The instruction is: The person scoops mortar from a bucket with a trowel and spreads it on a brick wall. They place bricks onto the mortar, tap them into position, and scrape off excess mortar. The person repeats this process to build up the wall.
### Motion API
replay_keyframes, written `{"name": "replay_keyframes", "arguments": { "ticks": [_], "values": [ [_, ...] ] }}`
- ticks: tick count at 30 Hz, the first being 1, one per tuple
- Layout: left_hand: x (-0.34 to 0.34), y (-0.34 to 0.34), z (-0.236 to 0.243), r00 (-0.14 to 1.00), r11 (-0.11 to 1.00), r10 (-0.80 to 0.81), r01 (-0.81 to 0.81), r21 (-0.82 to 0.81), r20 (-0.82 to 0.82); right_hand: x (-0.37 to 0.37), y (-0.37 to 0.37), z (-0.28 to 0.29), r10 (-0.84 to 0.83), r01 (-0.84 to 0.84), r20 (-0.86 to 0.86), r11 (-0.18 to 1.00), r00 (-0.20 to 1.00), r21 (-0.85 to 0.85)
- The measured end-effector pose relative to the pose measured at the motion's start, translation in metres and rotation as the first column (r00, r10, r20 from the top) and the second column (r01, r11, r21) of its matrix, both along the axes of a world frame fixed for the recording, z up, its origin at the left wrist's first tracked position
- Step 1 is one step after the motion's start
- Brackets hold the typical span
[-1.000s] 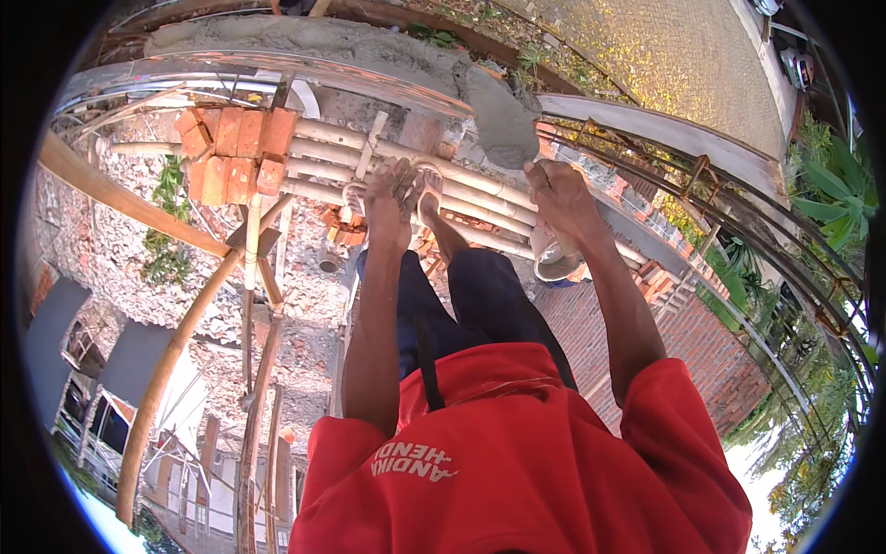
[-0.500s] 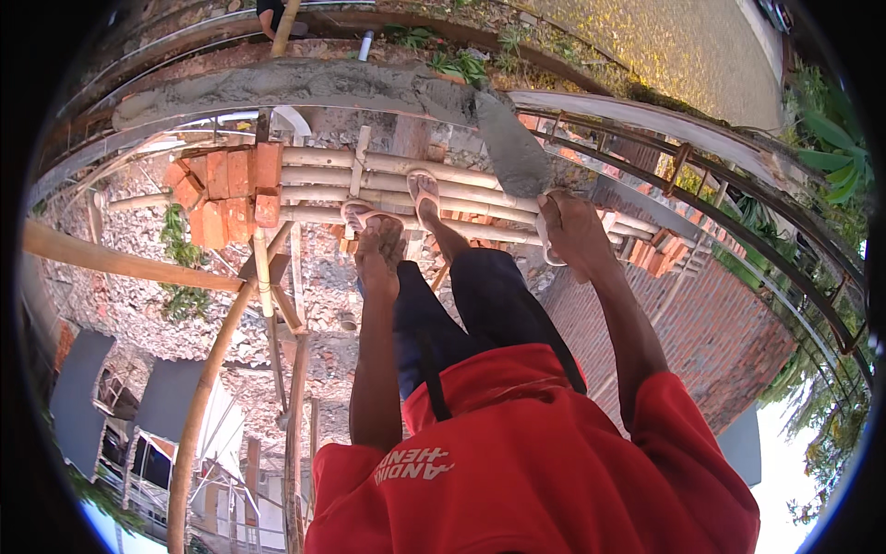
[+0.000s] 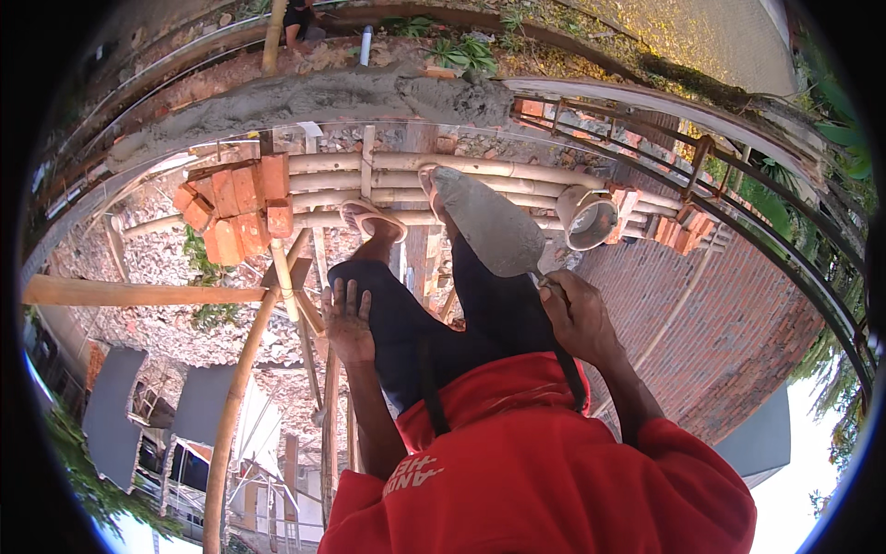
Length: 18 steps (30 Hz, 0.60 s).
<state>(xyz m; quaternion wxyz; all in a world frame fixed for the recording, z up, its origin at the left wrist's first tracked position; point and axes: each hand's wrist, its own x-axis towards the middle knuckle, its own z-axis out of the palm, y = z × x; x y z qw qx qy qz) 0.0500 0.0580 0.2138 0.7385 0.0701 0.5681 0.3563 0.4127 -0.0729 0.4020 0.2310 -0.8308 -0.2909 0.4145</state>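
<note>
My right hand (image 3: 579,319) grips the handle of a pointed trowel (image 3: 492,224). The blade, smeared grey, hangs in front of my right leg, with its tip toward my foot. My left hand (image 3: 349,325) is raised beside my left knee, its fingers spread and nothing in it. Ahead of my feet runs a wall top covered with wet grey mortar (image 3: 305,100), rough and lumpy at its right end. A bucket (image 3: 589,218) with grey smears inside stands on the bamboo platform to the right, apart from my right hand.
I stand in sandals on bamboo poles (image 3: 406,181) above rubble. Stacked red bricks (image 3: 245,196) lie at the left, more bricks (image 3: 685,229) at the right. A wooden pole (image 3: 138,291) crosses at left. Dark metal rails (image 3: 738,185) curve along the right. Another person (image 3: 297,20) is beyond the wall.
The trowel has come back from the right end of the mortar toward my body. My left hand has lowered and its fingers have spread. The bucket now shows fully.
</note>
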Motion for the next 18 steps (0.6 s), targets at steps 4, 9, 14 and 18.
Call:
{"name": "replay_keyframes", "arguments": {
  "ticks": [4, 9, 14, 18],
  "values": [
    [-0.003, 0.027, -0.015, 0.998, 0.999, 0.037, -0.038, 0.012, 0.060, 0.017, 0.063, 0.012, 0.069, -0.027, 0.419, 0.994, 0.906, -0.106],
    [-0.003, 0.039, -0.046, 0.987, 0.921, -0.159, 0.158, -0.356, 0.027, 0.051, 0.169, -0.041, 0.382, -0.148, 0.740, 0.920, 0.553, -0.364],
    [-0.031, 0.097, -0.055, 0.930, 0.908, -0.367, 0.362, -0.210, 0.014, 0.059, 0.231, -0.063, 0.691, -0.226, 0.466, 0.663, 0.553, -0.714],
    [-0.049, 0.137, -0.055, 0.916, 0.882, -0.396, 0.399, -0.252, 0.064, 0.042, 0.241, -0.037, 0.693, -0.201, 0.418, 0.625, 0.588, -0.754]
  ]
}}
